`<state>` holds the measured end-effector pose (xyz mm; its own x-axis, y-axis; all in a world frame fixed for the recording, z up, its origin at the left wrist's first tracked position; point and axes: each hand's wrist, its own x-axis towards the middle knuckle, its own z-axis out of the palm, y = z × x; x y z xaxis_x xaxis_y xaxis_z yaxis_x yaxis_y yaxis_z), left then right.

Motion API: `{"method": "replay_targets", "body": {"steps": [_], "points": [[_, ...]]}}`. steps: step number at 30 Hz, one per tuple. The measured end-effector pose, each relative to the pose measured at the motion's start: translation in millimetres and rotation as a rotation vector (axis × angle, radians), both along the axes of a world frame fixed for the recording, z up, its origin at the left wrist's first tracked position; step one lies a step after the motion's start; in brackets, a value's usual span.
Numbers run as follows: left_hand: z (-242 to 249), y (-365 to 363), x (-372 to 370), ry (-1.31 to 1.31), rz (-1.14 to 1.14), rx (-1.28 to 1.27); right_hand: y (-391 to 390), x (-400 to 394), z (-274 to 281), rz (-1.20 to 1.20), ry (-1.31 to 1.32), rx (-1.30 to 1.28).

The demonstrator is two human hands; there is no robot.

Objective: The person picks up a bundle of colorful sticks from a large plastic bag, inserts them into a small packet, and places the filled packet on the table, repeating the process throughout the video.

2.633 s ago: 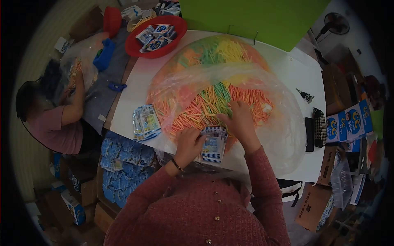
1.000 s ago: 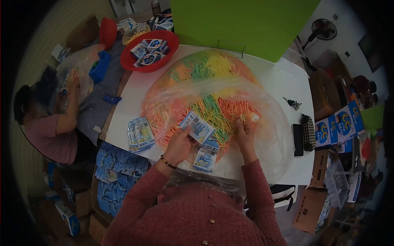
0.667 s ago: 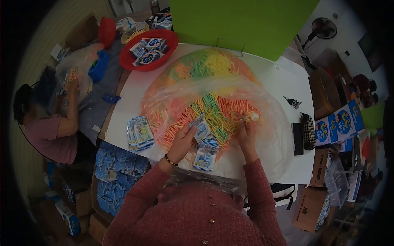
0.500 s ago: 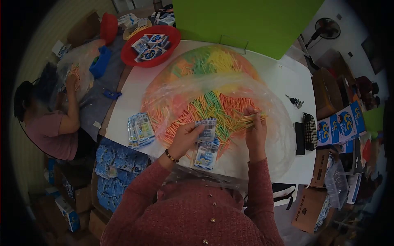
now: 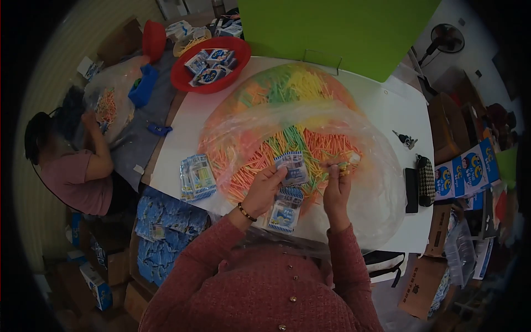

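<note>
My left hand pinches a small blue-and-clear packet over a large clear bag of coloured sticks. Another packet lies just below it, near the table's front edge. To the right, my right hand has its fingers closed on a few coloured sticks, which stick out past the fingertips. Left of the bag lies a stack of filled packets.
A red bowl of packets stands at the back left. A phone-like black item, a checkered pouch and keys lie at the right. A co-worker sits at the left beside a blue holder. A box of blue packets stands below.
My right hand has moved a little left and down with the sticks, closer to the packet in my left hand. The whole view has shifted slightly. The co-worker's arm has moved.
</note>
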<state>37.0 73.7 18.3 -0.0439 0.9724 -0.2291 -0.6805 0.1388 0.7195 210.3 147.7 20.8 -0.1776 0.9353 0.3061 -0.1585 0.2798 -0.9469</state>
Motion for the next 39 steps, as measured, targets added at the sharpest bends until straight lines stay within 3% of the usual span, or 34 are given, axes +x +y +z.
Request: {"method": "replay_targets", "body": {"steps": [7,9,10,11,12,13,15,18,23,25,30,33,35,36,39], "points": [[-17,-3,-14,0.028,0.115,-0.014,32,24,-44,0.028,-0.503,0.018],[-19,-10,-18,0.083,0.136,-0.019,29,26,-40,0.044,-0.197,-0.13],[-16,-12,-23,0.339,0.053,0.03,28,25,-32,0.046,-0.199,-0.13],[-13,-14,-26,0.594,-0.033,0.077,24,23,-19,0.094,0.013,-0.2],[-11,-14,-27,0.592,-0.035,0.072,18,21,-6,0.137,0.225,-0.274],[-8,-15,-27,0.689,-0.032,0.176,10,16,13,0.132,0.224,-0.282],[-3,-15,-25,0.776,-0.036,0.277,-5,2,50,0.468,0.423,-0.238],[2,-12,-23,0.895,-0.069,0.353,-11,-6,58,0.525,0.207,-0.1],[0,-14,-24,0.982,-0.043,0.409,-16,-19,63,0.548,0.146,-0.077],[0,-15,-23,0.939,-0.04,0.394,-15,-19,55,0.528,0.079,-0.078],[3,-16,-14,0.747,0.016,0.333,-10,-11,34,0.534,-0.445,0.261],[-18,-15,-16,0.704,-0.096,0.296,-12,-14,44,0.491,-0.475,0.256],[-19,-12,-9,0.417,-0.087,0.18,-10,-13,55,0.464,-0.562,0.306],[-19,-10,-10,0.419,-0.084,0.18,-9,-12,61,0.437,-0.649,0.353],[-10,0,-13,0.421,-0.078,0.234,-3,-9,79,0.317,-0.577,0.394]]}}
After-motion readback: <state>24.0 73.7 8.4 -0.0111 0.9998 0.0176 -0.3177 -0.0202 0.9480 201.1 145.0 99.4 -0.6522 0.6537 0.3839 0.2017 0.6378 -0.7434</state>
